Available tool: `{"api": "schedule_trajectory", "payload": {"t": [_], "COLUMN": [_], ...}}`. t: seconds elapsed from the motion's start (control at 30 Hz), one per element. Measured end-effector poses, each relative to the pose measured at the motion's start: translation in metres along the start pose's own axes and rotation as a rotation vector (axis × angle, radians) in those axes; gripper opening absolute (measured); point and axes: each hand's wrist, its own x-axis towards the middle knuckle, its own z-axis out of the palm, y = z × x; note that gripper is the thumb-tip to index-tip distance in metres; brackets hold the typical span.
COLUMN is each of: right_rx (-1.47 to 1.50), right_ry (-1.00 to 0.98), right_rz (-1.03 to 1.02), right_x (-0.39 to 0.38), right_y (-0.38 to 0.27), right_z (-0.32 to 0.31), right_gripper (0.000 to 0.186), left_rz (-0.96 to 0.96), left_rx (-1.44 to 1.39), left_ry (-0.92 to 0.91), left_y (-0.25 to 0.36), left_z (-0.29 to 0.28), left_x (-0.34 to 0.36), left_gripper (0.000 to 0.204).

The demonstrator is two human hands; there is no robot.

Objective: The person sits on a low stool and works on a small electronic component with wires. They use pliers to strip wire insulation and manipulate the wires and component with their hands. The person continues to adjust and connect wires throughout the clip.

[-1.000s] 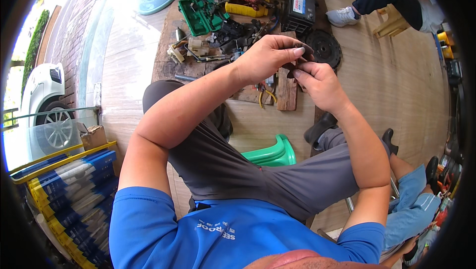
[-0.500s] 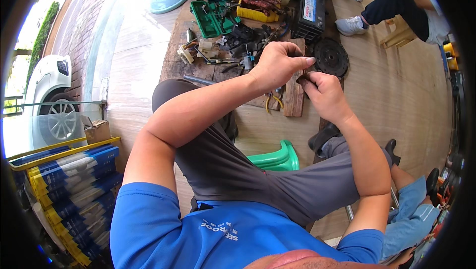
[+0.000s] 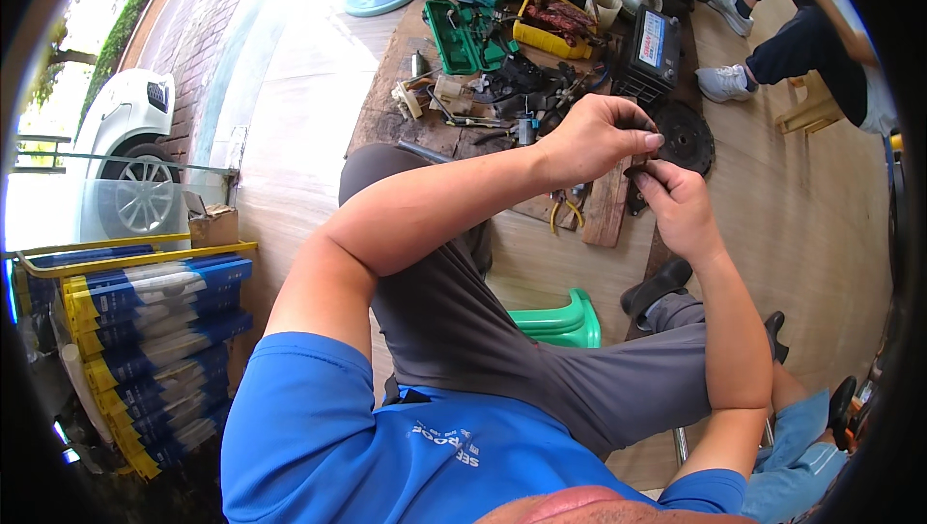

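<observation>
My left hand (image 3: 601,144) and my right hand (image 3: 684,203) are raised close together above the right side of the low wooden work board. The fingers of my left hand are pinched together; whatever lies between them is too small to make out. Thumb and finger of my right hand close on a small dark piece (image 3: 634,172), its kind unclear. Below the hands lies a wooden plank (image 3: 606,212), with yellow-handled pliers (image 3: 568,212) on its left. Just beyond my right hand is a black round disc (image 3: 688,142), partly hidden.
A black battery (image 3: 639,75), a yellow cut-open container (image 3: 552,36), a green case (image 3: 454,38) and loose connectors (image 3: 452,94) crowd the board. A green stool (image 3: 570,321) stands between my legs. Another person's shoes (image 3: 724,83) are at the far right.
The whole scene has shifted right and slightly down in the view. Both hands remain pinched and close together, with little change between them.
</observation>
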Motion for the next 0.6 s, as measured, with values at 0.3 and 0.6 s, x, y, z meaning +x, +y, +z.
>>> {"api": "schedule_trajectory", "payload": {"t": [0.3, 0.6], "right_rx": [-0.037, -0.176], "right_ry": [-0.028, 0.033], "right_rz": [0.011, -0.053], "right_x": [0.0020, 0.0019], "right_y": [-0.0041, -0.0012], "right_z": [-0.0010, 0.0045], "right_gripper": [0.015, 0.013], "left_rz": [0.056, 0.057], "left_rx": [-0.078, 0.103], "left_ry": [0.022, 0.071], "left_y": [-0.0088, -0.0073], "left_z": [-0.0006, 0.0009], "left_x": [0.0048, 0.0039], "left_gripper": [0.019, 0.015]}}
